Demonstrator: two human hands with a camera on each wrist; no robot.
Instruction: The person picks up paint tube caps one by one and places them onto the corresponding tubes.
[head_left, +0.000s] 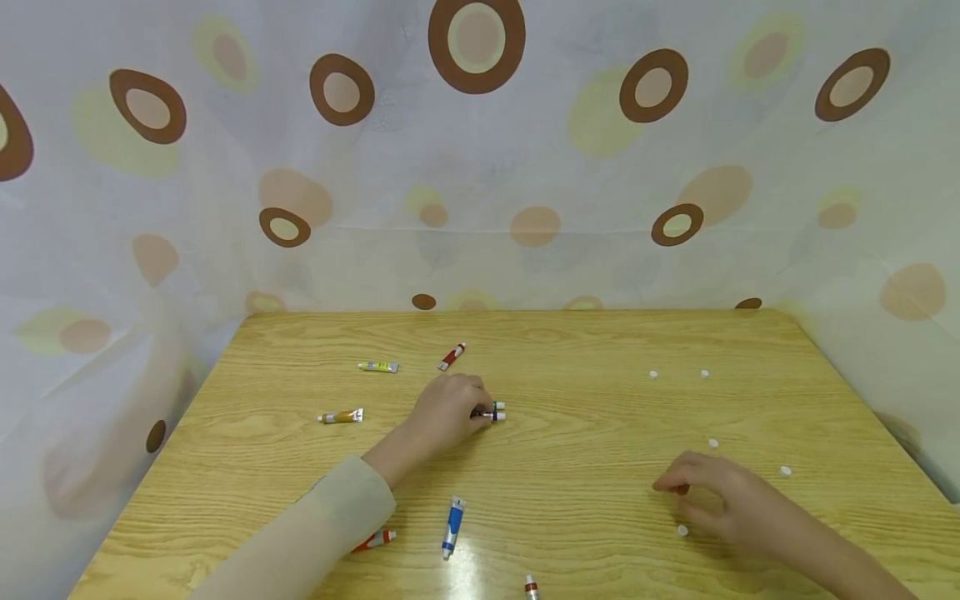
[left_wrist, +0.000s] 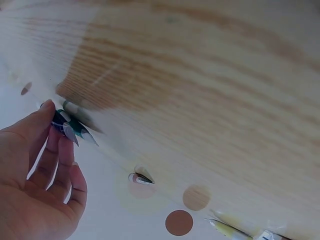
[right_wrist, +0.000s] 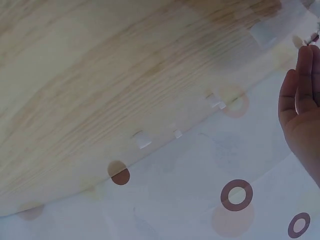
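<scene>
Left hand [head_left: 448, 408], middle of frame: thumb and fingers pinched on dark tube [left_wrist: 61, 123]; green tube [left_wrist: 76, 125] right beside it, can't tell if also held. Right hand [head_left: 723, 496], lower right: fingers loosely bent, thumb apart, nothing seen in them.

Progress, judging: partway through handling tubes. Dark and green lie side by side, white ends to the right; the rest look scattered, not lined up. Loose: yellow tube [head_left: 378, 367], maroon tube [head_left: 452, 357], ochre tube [head_left: 341, 416] upper/mid left; blue tube [head_left: 453, 528], red tube [head_left: 373, 541], brown tube [head_left: 532, 588] along the bottom.

Around: five white discs [head_left: 713, 443] on the right of the tabletop [head_left: 570, 467], one just under the right hand; patterned curtain [head_left: 600, 192] behind. In the way: left sleeve [head_left: 300, 533] partly covers the red tube.
</scene>
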